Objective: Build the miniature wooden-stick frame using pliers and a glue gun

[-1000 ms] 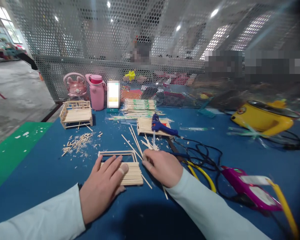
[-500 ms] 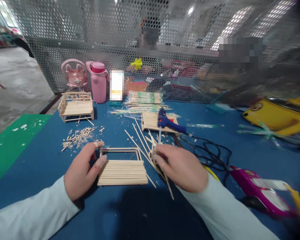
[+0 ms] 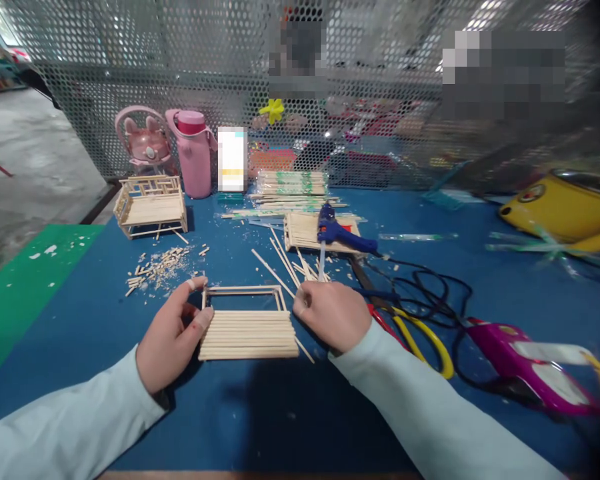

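A small wooden stick frame [image 3: 247,335], part covered by a row of slats, lies flat on the blue table. My left hand [image 3: 173,333] grips its left end, thumb on the slats and a finger at the far corner. Just right of the frame, my right hand [image 3: 333,315] is closed in a fist over a pile of loose wooden sticks [image 3: 286,259]. Whatever its fingers hold is hidden. Behind that pile, a blue glue gun [image 3: 343,235] rests on another slatted stick panel [image 3: 301,230].
Stick offcuts [image 3: 160,267] and a little stick bench [image 3: 153,210] are at left. Behind stand a pink bottle [image 3: 196,160], a lit phone [image 3: 233,160] and bagged sticks [image 3: 293,183]. Yellow-handled pliers [image 3: 430,343], black cables and a magenta tool [image 3: 530,373] lie right. Mesh rises behind.
My right hand has turned into a tighter fist and shifted slightly left; the stick that stuck out below it no longer shows. The pliers' handles are now uncovered. My left hand keeps its grip.
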The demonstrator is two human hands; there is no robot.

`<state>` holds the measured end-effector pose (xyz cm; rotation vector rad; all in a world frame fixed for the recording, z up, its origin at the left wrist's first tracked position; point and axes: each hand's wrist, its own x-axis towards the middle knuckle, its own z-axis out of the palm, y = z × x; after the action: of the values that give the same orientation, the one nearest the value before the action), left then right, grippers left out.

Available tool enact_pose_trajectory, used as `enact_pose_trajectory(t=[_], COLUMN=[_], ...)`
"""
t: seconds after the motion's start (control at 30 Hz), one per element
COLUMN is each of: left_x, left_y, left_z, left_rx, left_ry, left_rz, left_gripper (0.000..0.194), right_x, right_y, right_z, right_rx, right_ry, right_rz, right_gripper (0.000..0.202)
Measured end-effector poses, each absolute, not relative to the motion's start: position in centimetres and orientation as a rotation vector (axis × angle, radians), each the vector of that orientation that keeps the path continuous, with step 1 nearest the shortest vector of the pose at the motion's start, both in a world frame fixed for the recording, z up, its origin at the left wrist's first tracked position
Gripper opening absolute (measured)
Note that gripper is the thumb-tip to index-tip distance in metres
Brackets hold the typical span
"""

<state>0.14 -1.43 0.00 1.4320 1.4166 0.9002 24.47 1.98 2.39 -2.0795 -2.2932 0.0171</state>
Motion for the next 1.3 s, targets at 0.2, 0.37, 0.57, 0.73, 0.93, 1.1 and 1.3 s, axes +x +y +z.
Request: enact_pose_trajectory(t=[0.2, 0.37, 0.57, 0.73, 0.93, 1.1, 1.3], left_x=[0.4, 0.5, 0.5, 0.2, 0.0, -0.2, -0.1], left_y=[-1.6, -1.4, -0.4, 0.2, 0.3, 0.4, 0.5], left_z=[0.2, 0.6, 1.4, 1.6, 1.6, 1.4, 1.5], left_rx=[1.362, 1.283, 1.051, 0.972, 1.001, 0.969, 0.854], left_ry=[1.345, 1.283, 1.386, 1.315, 1.244, 1.226, 1.235], left_rz=[0.926, 0.970, 1.088, 1.002, 0.930, 0.877, 0.892], left_gripper=[0.052, 0.050, 0.037, 0.038, 0.048, 0.050, 0.049], right_x=[25.6, 26.6, 27.2, 27.0, 26.6, 26.5, 26.5], right_y=[1.9, 1.6, 1.6, 1.9, 2.0, 2.0, 2.0], right_z=[3.7, 3.9, 3.3, 2.8, 2.5, 2.6, 2.7], right_rx=[-1.901, -1.391, -1.334, -1.299, -1.264, -1.246, -1.247], right_ry=[-2.218, -2.289, -2.389, -2.459, -2.461, -2.451, -2.469], right_rz=[0.125, 0.229, 0.407, 0.478, 0.517, 0.553, 0.565], right_gripper=[0.019, 0.020, 0.020, 0.023, 0.022, 0.023, 0.023])
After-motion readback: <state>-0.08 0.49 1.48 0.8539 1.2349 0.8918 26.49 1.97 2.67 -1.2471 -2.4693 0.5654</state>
